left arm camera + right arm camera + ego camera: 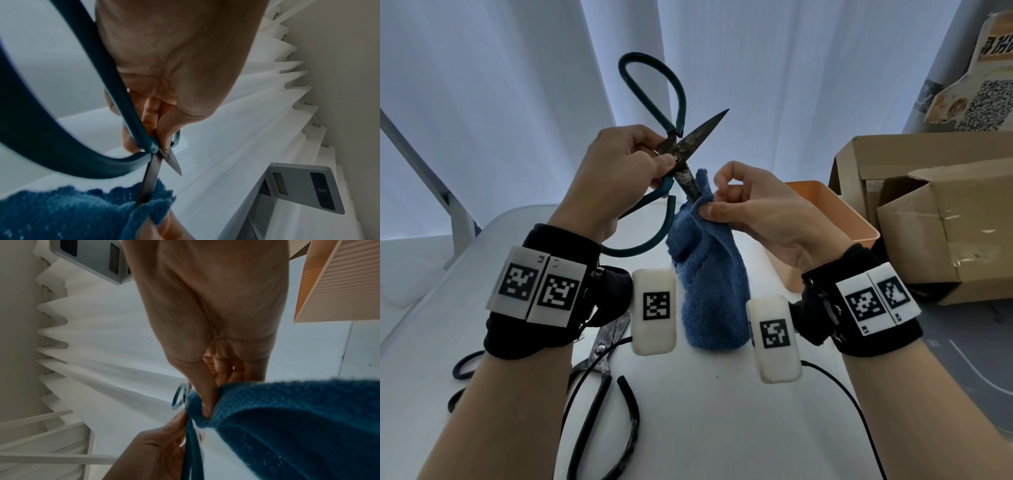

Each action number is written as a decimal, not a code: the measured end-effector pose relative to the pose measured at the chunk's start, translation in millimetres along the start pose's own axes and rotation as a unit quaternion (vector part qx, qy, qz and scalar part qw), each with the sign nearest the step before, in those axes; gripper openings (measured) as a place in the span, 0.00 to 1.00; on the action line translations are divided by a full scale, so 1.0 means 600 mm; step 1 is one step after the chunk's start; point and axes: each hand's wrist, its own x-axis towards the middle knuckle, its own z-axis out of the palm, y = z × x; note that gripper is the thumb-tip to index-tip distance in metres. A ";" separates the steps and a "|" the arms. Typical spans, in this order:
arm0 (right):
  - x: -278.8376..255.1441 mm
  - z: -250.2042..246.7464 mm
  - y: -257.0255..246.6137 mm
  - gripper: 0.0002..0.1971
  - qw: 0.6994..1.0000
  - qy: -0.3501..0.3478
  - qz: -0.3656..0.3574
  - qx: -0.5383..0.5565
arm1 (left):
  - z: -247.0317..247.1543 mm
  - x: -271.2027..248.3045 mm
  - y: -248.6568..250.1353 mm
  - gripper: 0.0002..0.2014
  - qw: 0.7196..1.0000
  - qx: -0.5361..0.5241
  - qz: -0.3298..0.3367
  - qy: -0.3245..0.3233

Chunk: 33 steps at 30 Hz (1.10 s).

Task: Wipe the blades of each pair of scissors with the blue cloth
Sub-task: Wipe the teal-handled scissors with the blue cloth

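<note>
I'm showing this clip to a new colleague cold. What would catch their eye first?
Probably the green-handled scissors, held up mid-air and spread open in the left hand, with dark, stained blades. Next, the blue cloth, pinched by the right hand around the lower blade's tip and hanging down toward the white table. Then the black-handled scissors lying on the table below the left wrist.

There were two pairs of scissors, one teal-handled (650,150) and one black-handled (602,370), one blue cloth (705,274), one orange bin (835,219), and two cardboard boxes (935,219).
</note>
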 end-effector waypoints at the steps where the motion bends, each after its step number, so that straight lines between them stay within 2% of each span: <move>1: 0.000 0.000 0.000 0.15 1.000 -0.002 0.002 -0.003 | -0.002 0.000 0.000 0.05 1.000 -0.001 -0.002 0.002; 7: -0.001 -0.009 0.009 0.14 0.996 -0.019 0.041 -0.078 | -0.021 0.000 0.000 0.05 0.999 -0.003 0.004 0.039; 12: 0.006 -0.001 0.035 0.09 0.984 0.017 0.073 -0.165 | -0.052 0.002 -0.004 0.07 0.996 -0.044 0.006 0.079; 15: 0.008 0.006 0.040 0.05 0.972 -0.007 0.084 -0.221 | -0.056 0.002 -0.004 0.06 0.995 -0.053 0.009 0.086; 19: 0.007 0.004 0.041 0.10 0.946 -0.044 0.106 -0.304 | -0.053 0.001 0.000 0.06 0.991 -0.080 0.015 0.102; 21: 0.007 0.001 0.038 0.10 0.957 -0.016 0.086 -0.275 | -0.049 0.000 0.002 0.05 0.988 -0.102 0.016 0.111; 23: 0.005 0.002 0.027 0.13 0.981 0.002 0.059 -0.184 | -0.043 -0.001 0.004 0.05 0.985 -0.127 0.014 0.119; 26: -0.005 0.012 0.002 0.21 0.998 -0.031 0.033 -0.035 | -0.028 -0.003 0.008 0.03 0.978 -0.161 0.006 0.129; 29: -0.013 0.026 -0.014 0.21 0.998 -0.054 0.003 -0.008 | -0.009 -0.006 0.010 0.02 0.972 -0.198 -0.003 0.126; 33: -0.011 0.037 -0.019 0.16 1.000 -0.021 -0.016 0.011 | 0.020 -0.012 0.010 0.03 0.966 -0.241 -0.015 0.094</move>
